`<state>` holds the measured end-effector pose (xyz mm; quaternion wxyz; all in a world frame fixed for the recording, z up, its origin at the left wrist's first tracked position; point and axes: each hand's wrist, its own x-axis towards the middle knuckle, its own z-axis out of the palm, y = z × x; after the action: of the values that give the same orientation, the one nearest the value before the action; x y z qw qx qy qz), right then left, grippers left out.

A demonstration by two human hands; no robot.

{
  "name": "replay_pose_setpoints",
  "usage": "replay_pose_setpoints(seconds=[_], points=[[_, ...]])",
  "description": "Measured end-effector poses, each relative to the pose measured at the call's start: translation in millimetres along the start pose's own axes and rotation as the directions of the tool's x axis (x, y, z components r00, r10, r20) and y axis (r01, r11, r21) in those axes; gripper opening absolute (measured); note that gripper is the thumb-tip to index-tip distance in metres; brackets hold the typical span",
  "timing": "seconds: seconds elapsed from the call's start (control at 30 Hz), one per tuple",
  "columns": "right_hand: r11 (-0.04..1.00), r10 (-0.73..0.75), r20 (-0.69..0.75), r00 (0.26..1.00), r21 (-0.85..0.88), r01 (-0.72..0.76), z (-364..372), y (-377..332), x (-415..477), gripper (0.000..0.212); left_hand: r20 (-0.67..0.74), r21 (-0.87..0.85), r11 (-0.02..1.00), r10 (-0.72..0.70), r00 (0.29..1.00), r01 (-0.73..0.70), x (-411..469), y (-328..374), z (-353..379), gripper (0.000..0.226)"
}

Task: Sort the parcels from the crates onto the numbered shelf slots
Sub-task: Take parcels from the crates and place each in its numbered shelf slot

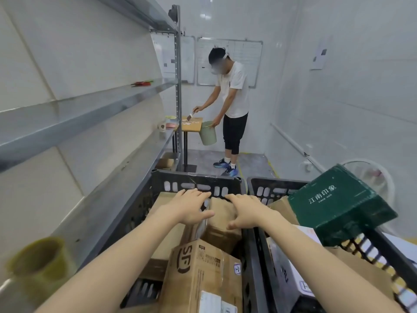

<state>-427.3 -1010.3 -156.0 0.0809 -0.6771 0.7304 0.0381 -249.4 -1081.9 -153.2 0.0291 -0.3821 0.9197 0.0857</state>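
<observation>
Head view: left hand (189,206) and right hand (246,214), fingers spread wide, flank a parcel (222,222) in a crate (162,175); a green box (338,199) lies to their right.

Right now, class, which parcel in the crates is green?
The dark green box with white lettering, perched tilted on the right crate. The other parcels are brown cardboard or white.
</observation>
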Motion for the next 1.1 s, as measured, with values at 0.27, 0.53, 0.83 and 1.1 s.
replay_pose_setpoints(seconds=[0.27, 0.53, 0.83, 1.1], points=[[0.999, -0.021, 0.12, 0.993, -0.022, 0.024, 12.9, 4.4, 20.0, 0.112, 0.084, 0.001, 1.0, 0.017, 0.996, -0.017, 23.7, -16.9, 25.6, 0.072], [0.999, -0.04, 0.144, 0.989, -0.009, 0.042, 13.1, -1.0, 29.9, 0.12, 0.074, -0.022, 1.0, 0.012, 0.997, -0.01, 27.5, -29.1, 35.0, 0.077], [0.998, -0.068, 0.177, 0.982, 0.003, 0.069, 15.3, -9.3, 36.8, 0.13, 0.047, -0.037, 0.999, 0.0, 0.999, 0.002, 20.9, -45.1, 41.0, 0.08], [0.996, -0.082, 0.189, 0.979, 0.045, 0.075, 16.1, -14.2, 38.8, 0.138, 0.054, -0.036, 0.999, -0.016, 0.998, 0.018, 13.1, -47.7, 36.6, 0.081]])
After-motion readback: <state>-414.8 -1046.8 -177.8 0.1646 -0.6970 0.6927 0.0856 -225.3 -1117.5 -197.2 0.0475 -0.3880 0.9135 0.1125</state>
